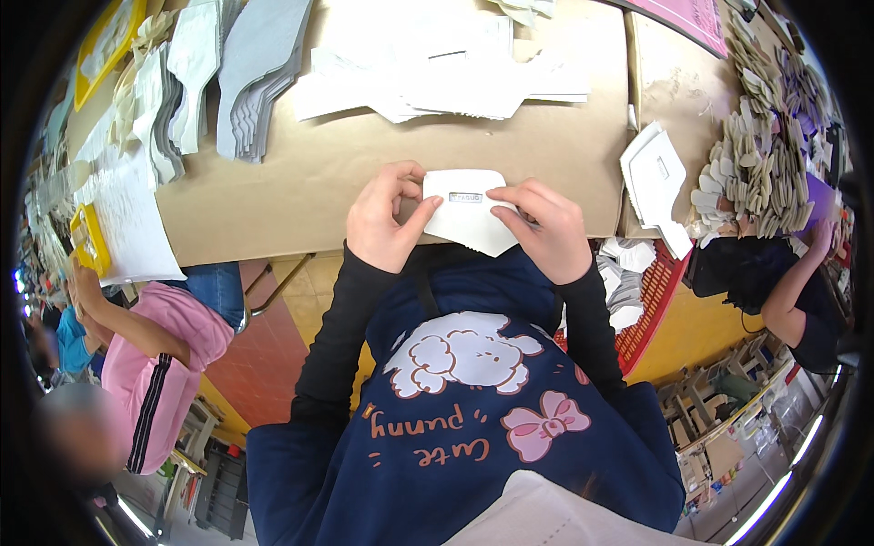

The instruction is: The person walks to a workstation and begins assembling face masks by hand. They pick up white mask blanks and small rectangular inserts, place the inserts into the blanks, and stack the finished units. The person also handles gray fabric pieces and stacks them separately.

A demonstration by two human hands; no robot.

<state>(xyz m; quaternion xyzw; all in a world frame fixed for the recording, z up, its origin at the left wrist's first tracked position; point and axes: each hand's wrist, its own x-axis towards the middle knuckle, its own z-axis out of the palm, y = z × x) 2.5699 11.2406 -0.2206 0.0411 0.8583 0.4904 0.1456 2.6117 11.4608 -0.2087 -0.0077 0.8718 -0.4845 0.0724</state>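
"What fills the view?"

"The brown-covered counter (246, 205), mostly. A spread pile of white pieces (446, 86) lies across its far side."

"And below, on the right?"

"A red crate (657, 305), beside the person's right forearm, with white and grey pieces in it. Up on the counter's far left there's a fanned grey stack (259, 68)."

"What about the hands?"

"The left hand (387, 218) has its grip pinching the left edge of a white panel (473, 226), thumb on the face. The right hand (546, 227) pinches the opposite edge with thumb and forefinger."

"Where is that panel?"

"At the counter's near edge, in front of the person's belly; I can't tell whether it touches the surface. A small rectangular label (465, 197) sits on it, between the two grips."
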